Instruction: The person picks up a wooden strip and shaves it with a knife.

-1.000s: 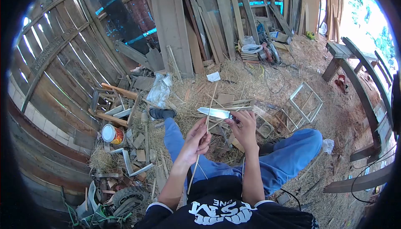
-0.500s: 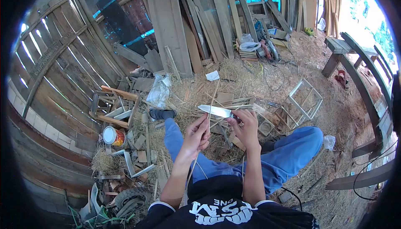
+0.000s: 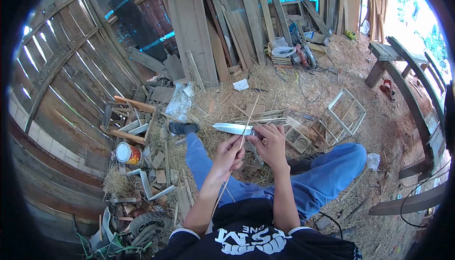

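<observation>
My left hand [image 3: 229,158] is closed around a thin bamboo-like strip [image 3: 254,107], which slants up past the fingers and trails down toward my lap. My right hand [image 3: 269,142] grips a knife [image 3: 230,128] by its handle, mostly hidden in the fingers. The broad, shiny blade points left and lies across the strip just above my left fingertips. Where they cross, the strip is near the handle end of the blade. A pile of similar thin strips [image 3: 270,118] lies on the ground just beyond my hands.
Shavings cover the ground. A paint can [image 3: 124,153], wooden frame pieces [image 3: 144,184] and a clear plastic bag [image 3: 180,102] lie to the left. A pale rectangular frame [image 3: 348,113] and a wooden bench [image 3: 407,84] are at right. Boards [image 3: 187,32] and a circular saw [image 3: 305,56] stand at the back.
The knife has shifted left across the strip, so the crossing point moved from nearer the tip to near the handle. The strip's upper end leans further right. My right hand moved slightly left.
</observation>
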`<action>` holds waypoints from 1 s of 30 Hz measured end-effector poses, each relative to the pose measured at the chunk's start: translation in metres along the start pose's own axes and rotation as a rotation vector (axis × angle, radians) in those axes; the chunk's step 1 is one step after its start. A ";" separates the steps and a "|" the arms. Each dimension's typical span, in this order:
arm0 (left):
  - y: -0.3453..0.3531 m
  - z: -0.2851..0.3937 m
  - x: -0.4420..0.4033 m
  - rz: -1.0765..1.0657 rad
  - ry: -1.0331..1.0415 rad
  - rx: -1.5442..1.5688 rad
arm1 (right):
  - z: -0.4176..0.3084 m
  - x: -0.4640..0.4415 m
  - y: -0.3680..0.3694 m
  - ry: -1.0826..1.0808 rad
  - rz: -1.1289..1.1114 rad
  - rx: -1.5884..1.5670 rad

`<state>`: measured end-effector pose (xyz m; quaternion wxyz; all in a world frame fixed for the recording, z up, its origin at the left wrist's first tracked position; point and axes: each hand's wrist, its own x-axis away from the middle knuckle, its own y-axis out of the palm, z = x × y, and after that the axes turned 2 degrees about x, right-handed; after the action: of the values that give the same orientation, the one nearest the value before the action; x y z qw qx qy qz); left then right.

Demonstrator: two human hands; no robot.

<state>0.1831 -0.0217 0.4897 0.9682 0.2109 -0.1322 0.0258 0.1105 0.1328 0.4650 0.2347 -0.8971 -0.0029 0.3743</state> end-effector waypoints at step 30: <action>-0.042 -0.023 0.038 -0.016 -0.132 -0.020 | 0.056 0.024 0.006 0.119 -0.081 0.116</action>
<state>0.2296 -0.0507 0.4629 0.9596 0.2036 -0.1941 0.0028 0.0894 0.1548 0.4123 0.3008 -0.9018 -0.0036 0.3101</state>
